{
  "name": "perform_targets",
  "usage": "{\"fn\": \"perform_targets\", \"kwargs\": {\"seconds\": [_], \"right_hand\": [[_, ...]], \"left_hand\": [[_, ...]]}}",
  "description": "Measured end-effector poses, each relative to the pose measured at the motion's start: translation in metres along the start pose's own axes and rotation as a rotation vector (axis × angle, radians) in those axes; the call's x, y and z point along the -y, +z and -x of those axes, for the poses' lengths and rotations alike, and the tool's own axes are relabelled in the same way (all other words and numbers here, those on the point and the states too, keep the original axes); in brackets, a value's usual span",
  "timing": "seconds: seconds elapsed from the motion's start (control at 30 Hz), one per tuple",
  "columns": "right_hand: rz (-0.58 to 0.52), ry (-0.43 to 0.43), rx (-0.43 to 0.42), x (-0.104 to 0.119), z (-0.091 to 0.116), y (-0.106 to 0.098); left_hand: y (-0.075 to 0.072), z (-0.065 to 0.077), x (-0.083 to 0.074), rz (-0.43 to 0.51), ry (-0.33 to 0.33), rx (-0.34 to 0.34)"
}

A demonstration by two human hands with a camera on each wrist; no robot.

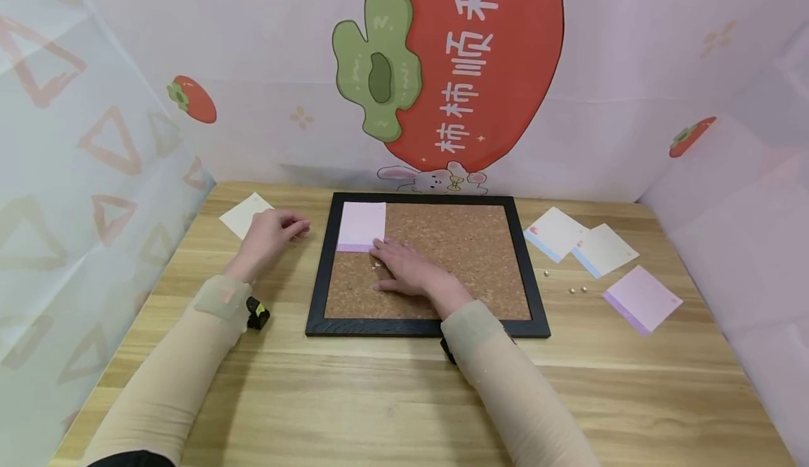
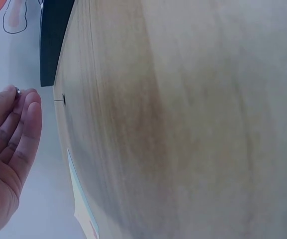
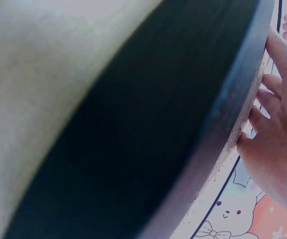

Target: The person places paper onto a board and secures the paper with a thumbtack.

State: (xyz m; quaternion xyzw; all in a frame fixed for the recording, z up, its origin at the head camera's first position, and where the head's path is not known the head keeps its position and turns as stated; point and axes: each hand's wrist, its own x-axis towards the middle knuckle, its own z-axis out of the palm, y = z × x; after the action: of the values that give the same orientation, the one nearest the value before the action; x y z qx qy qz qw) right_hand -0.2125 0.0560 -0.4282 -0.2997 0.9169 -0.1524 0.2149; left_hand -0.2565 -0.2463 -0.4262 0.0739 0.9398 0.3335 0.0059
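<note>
A black-framed cork board lies on the wooden table, with a pink note card flat in its upper left corner. My right hand rests on the cork with fingers spread, its fingertips at the card's lower right corner. Left of the frame, my left hand is raised over the table. Between thumb and fingertips it pinches a tiny shiny pin, mostly hidden by the fingers. A cream note card lies partly behind that hand.
On the table right of the board lie two white cards with blue edges, a pink card and several small round pin heads. A printed cloth backdrop stands behind the table and along both sides.
</note>
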Motion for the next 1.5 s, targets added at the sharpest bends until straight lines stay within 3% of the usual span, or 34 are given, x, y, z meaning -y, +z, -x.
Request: {"fn": "perform_targets", "kwargs": {"seconds": [0.53,0.83,1.07,1.27,1.5], "right_hand": [[0.019,-0.014,-0.002,0.004,-0.005,-0.006],[0.013,-0.006,-0.003,0.001,-0.002,-0.002],[-0.009,-0.01,-0.006,0.0,0.0,-0.001],[-0.003,0.0,-0.001,-0.001,0.0,0.0],[0.0,0.008,0.003,0.0,0.0,0.001]], "left_hand": [[-0.005,-0.004,-0.001,0.047,-0.001,-0.039],[-0.001,-0.008,-0.006,0.162,0.003,0.049],[0.006,-0.014,-0.019,0.157,0.031,0.032],[0.016,-0.024,-0.035,0.112,0.056,0.053],[0.031,-0.037,-0.052,0.124,0.104,0.065]]}}
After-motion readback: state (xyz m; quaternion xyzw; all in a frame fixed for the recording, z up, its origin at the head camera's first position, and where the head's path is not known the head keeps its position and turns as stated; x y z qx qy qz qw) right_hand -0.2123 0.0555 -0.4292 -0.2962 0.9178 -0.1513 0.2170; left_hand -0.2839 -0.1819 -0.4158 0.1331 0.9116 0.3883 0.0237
